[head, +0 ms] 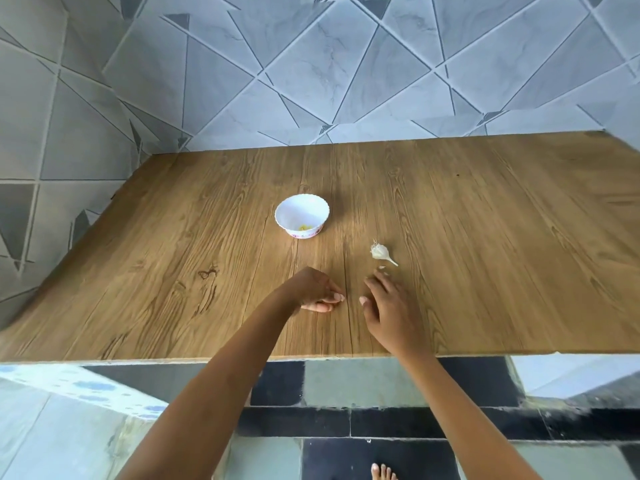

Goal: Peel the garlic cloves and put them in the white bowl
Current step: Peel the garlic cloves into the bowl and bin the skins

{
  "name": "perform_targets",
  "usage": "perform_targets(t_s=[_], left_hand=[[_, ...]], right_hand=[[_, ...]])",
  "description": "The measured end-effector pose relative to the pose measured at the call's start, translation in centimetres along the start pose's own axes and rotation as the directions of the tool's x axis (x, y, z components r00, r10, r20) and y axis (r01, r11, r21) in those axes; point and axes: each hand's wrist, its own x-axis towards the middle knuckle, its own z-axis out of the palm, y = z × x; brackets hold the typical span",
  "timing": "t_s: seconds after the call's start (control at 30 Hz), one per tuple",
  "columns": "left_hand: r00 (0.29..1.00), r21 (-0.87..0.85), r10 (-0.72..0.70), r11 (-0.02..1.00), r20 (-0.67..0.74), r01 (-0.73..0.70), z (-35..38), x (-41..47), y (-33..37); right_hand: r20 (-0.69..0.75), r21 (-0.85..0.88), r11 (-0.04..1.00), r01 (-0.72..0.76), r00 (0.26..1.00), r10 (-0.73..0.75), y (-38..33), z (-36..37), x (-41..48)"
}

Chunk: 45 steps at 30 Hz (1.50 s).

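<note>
Hands both low over the brown wood-grain tabletop (pixel 485 237), near its front edge, close together but not touching.

Left hand (pixel 313 289): fingers curled in toward the thumb, tips meeting in a pinch shape. Can't tell if anything is held; nothing shows between the tips.

Right hand (pixel 389 311): fingers fairly straight and spread, palm down, holding nothing. Can't tell if it touches the wood.

Small white garlic bulb with papery skin, root tuft and thin stem (pixel 380 251) lies on its side just beyond the right fingertips, apart from them. Stem points toward the near right. Tiny white fleck (pixel 381 267) sits between bulb and fingertips, too small to identify.

Small white scalloped-rim bowl with a pink pattern at the base (pixel 294 211) sits upright further out from the left hand, well apart from it, left of the bulb. Yellowish bit (pixel 303 227) at the bowl's bottom, too small to tell what.

Grey geometric wall tiles (pixel 311 64) behind the table. Bare foot (pixel 382 472) on dark and pale floor tiles (pixel 346 386), below the forearms.
</note>
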Motion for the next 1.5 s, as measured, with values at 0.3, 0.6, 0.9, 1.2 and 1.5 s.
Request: perform_targets(t_s=[0.3,0.6,0.9,1.2,1.5], left_hand=[[0.996,-0.04,-0.071,0.997,-0.048,0.07,0.3,0.6,0.6],[0.963,0.283,0.165,0.954,-0.215,-0.101,2.0,0.0,0.0],[0.94,-0.237,0.309,0.912,-0.141,-0.336,1.9,-1.2,-2.0],[0.953,-0.112,0.282,0.949,-0.112,-0.294,0.4,-1.3,-1.1],[0.976,-0.396,0.172,0.893,-0.137,-0.213,1.5,-0.1,-2.5]], right_hand=[[-0.035,-0.08,0.997,0.024,0.999,-0.027,-0.3,-0.1,-0.1],[-0.005,0.034,0.999,0.033,0.999,-0.033,-0.3,-0.5,0.1],[0.488,0.703,0.554,-0.446,0.869,0.081,-1.7,-4.3,3.2],[0.438,0.642,0.714,-0.279,0.898,-0.043,-1.5,-2.9,4.2],[0.414,0.624,0.716,-0.314,0.909,0.038,-1.9,-2.0,3.7]])
